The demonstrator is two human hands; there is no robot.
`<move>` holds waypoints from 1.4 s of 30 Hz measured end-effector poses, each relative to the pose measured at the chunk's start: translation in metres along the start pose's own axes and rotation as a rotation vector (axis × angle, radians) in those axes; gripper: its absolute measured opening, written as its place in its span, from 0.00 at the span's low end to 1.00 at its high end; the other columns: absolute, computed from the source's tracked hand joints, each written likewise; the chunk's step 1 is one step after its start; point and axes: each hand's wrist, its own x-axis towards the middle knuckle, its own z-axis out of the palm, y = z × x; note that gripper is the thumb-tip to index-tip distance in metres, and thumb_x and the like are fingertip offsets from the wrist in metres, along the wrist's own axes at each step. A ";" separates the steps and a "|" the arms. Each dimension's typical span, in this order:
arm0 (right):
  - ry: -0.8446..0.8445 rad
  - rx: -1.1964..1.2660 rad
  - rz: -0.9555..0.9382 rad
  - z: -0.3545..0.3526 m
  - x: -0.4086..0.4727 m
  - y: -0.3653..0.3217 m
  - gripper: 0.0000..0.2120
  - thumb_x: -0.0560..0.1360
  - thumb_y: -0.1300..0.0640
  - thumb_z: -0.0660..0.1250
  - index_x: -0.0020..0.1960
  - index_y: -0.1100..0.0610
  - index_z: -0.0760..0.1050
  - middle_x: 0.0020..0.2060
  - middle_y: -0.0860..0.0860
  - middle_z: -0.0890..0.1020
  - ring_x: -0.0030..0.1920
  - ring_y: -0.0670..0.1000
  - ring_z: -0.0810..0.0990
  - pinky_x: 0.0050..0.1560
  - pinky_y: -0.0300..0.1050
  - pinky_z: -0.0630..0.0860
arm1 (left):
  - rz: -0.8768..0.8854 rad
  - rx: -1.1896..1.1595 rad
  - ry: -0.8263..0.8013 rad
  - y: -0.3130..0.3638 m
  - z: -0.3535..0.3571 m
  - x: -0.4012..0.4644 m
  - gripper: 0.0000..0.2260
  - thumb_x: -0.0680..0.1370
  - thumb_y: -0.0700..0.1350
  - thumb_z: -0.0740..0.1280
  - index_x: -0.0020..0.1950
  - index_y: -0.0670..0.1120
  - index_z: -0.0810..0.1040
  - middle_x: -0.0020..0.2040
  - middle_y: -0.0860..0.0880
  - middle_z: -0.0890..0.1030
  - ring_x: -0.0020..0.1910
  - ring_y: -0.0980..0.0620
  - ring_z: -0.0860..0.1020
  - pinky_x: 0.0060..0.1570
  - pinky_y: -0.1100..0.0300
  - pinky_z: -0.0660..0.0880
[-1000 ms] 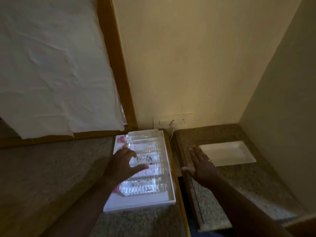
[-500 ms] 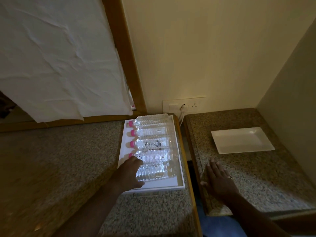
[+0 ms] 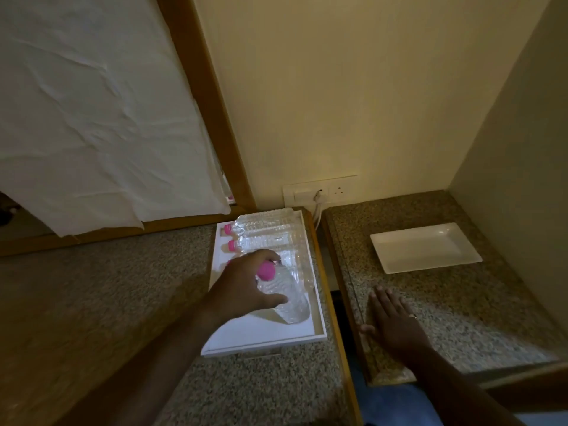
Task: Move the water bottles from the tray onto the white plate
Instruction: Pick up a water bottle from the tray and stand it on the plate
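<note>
A white tray [image 3: 261,341] lies on the left granite counter with several clear water bottles with pink caps lying in a row at its far end [image 3: 264,229]. My left hand [image 3: 242,287] grips the nearest bottle [image 3: 290,302] and has tilted it up, cap pointing away from me, over the tray. An empty white rectangular plate [image 3: 425,252] sits on the right counter. My right hand [image 3: 396,322] rests flat, fingers spread, on the right counter's near left edge, holding nothing.
A narrow gap [image 3: 325,272] with wooden edges separates the two counters. A wall socket [image 3: 319,192] with a plugged cable sits behind the tray. A wood-framed mirror covered by white paper [image 3: 92,118] stands at the left. A wall bounds the right counter.
My left hand closed on the nearest bottle and lifted it from lying flat to tilted. My right hand stayed flat on the right counter. The view shifted slightly.
</note>
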 end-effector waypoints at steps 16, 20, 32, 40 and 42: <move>0.118 0.114 0.002 0.001 -0.018 0.056 0.42 0.77 0.27 0.39 0.80 0.55 0.52 0.78 0.54 0.48 0.79 0.57 0.45 0.75 0.55 0.39 | -0.208 -0.299 0.128 0.021 0.056 0.022 0.27 0.57 0.54 0.81 0.52 0.56 0.76 0.46 0.60 0.82 0.47 0.62 0.79 0.40 0.67 0.73; 0.136 0.082 0.093 -0.004 -0.033 0.124 0.45 0.74 0.24 0.38 0.81 0.52 0.45 0.78 0.53 0.42 0.78 0.56 0.39 0.74 0.54 0.36 | -0.163 -0.362 0.211 0.064 0.044 0.067 0.24 0.59 0.56 0.80 0.52 0.55 0.78 0.45 0.57 0.84 0.45 0.60 0.82 0.41 0.60 0.75; 0.171 0.089 0.068 -0.008 -0.041 0.189 0.45 0.75 0.24 0.51 0.81 0.50 0.43 0.80 0.55 0.44 0.79 0.60 0.41 0.75 0.65 0.44 | 0.051 -0.365 0.178 0.218 0.195 0.242 0.27 0.60 0.54 0.81 0.52 0.54 0.72 0.47 0.56 0.79 0.45 0.53 0.79 0.38 0.64 0.71; 0.238 0.119 0.056 -0.003 -0.039 0.193 0.44 0.75 0.24 0.50 0.81 0.51 0.46 0.81 0.55 0.46 0.79 0.58 0.41 0.76 0.66 0.44 | 0.046 -0.332 0.089 0.221 0.283 0.263 0.30 0.59 0.55 0.81 0.56 0.54 0.73 0.49 0.56 0.78 0.50 0.51 0.79 0.46 0.60 0.73; 0.241 0.108 0.050 -0.003 -0.039 0.192 0.44 0.75 0.24 0.51 0.81 0.52 0.48 0.81 0.55 0.47 0.79 0.59 0.42 0.76 0.67 0.46 | 0.057 -0.328 0.099 0.221 0.290 0.265 0.30 0.59 0.55 0.81 0.57 0.52 0.74 0.48 0.56 0.77 0.48 0.53 0.77 0.47 0.59 0.73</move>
